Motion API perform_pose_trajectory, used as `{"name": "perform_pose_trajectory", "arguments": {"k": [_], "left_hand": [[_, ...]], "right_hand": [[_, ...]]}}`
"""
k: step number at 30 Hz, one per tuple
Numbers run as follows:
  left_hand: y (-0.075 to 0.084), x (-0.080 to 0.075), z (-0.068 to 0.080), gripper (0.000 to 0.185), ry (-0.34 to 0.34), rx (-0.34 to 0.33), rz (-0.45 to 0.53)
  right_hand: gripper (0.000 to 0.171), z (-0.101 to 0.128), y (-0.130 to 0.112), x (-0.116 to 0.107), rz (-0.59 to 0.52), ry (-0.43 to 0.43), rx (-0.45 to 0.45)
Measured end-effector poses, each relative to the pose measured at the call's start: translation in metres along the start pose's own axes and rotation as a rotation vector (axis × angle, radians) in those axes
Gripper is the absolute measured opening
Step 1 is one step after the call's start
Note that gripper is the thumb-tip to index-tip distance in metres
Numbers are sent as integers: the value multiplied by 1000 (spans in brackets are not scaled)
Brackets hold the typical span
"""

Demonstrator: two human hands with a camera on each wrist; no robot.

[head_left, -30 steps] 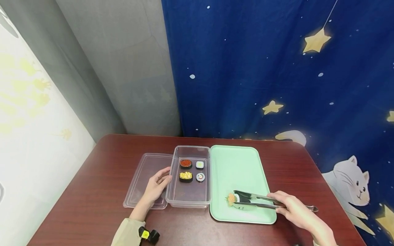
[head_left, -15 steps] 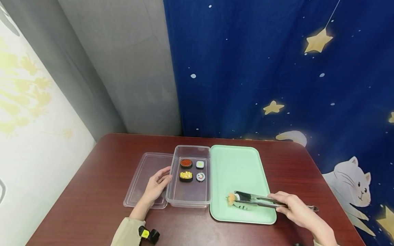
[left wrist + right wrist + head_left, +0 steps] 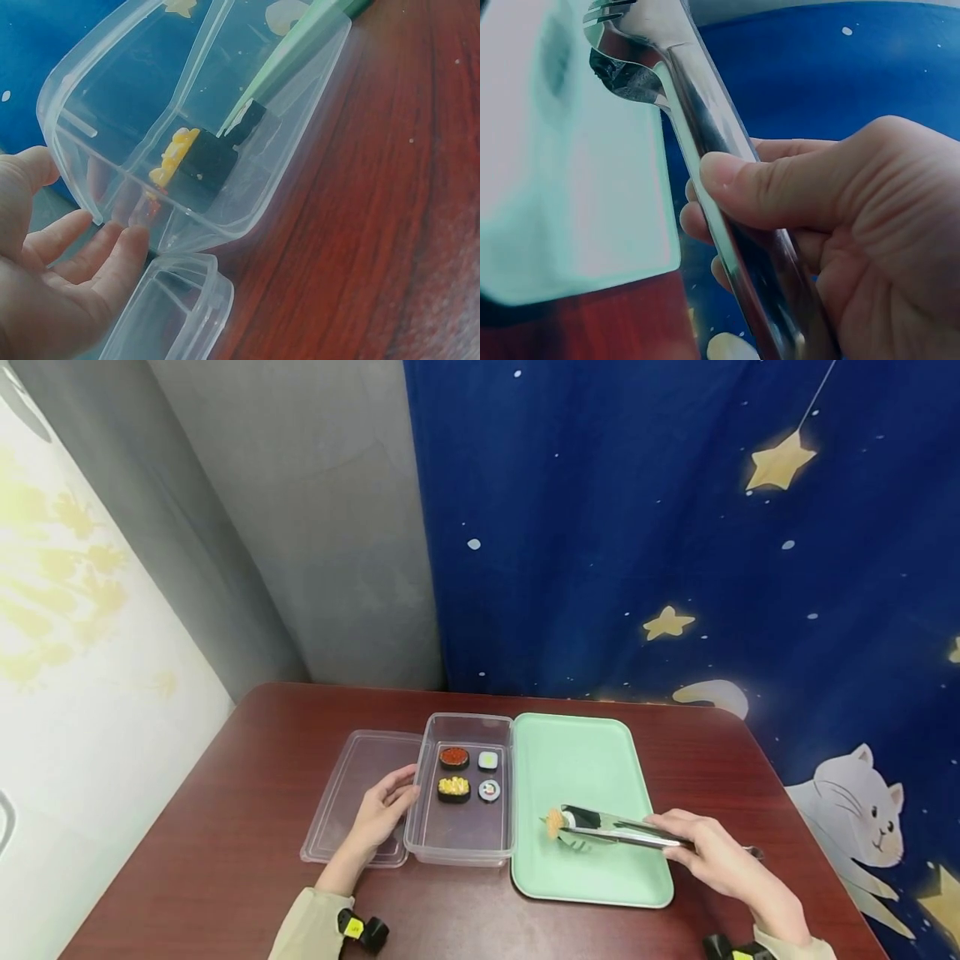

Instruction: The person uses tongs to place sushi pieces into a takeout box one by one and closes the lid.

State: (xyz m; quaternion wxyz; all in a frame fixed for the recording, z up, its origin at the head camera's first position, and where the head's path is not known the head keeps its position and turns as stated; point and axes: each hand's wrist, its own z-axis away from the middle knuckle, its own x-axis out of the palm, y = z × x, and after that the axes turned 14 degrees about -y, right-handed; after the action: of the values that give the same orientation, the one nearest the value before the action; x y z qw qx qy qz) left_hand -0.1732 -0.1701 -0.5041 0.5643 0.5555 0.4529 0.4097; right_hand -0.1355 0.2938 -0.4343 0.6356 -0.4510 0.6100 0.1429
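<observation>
My right hand [image 3: 712, 852] grips metal tongs [image 3: 622, 829], its thumb pressed along one arm in the right wrist view. Between the tong tips is a sushi piece [image 3: 555, 823] with an orange top and a white band, held just above the pale green tray [image 3: 577, 760]. The tips hide part of it. My left hand [image 3: 378, 818] touches the left wall of the clear plastic box [image 3: 461, 852] with its fingertips. Inside the box sit a red roe sushi [image 3: 453, 757], a yellow-topped sushi [image 3: 191, 165], a green-centred roll [image 3: 487, 761] and a round roll [image 3: 489, 790].
A clear lid [image 3: 337, 810] lies on the brown table [image 3: 225, 793], left of the box and partly under my left hand. The tray stands against the box's right side. A blue curtain [image 3: 570, 527] hangs behind the table.
The tongs have closed further on the sushi piece and risen slightly toward the left with it. My right hand has shifted up and left too. My left hand and the box stay put.
</observation>
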Motion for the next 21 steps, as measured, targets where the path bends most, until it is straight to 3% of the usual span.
{"name": "perform_pose_trajectory", "arguments": {"k": [10,21], "left_hand": [[3,0,-1,42,9,7,-15],[3,1,0,43,7,-21,11]], "right_hand": [[46,-32,-8,-19,40,19,-4],[43,-78,-17,-25,-3,-66,-9]]}}
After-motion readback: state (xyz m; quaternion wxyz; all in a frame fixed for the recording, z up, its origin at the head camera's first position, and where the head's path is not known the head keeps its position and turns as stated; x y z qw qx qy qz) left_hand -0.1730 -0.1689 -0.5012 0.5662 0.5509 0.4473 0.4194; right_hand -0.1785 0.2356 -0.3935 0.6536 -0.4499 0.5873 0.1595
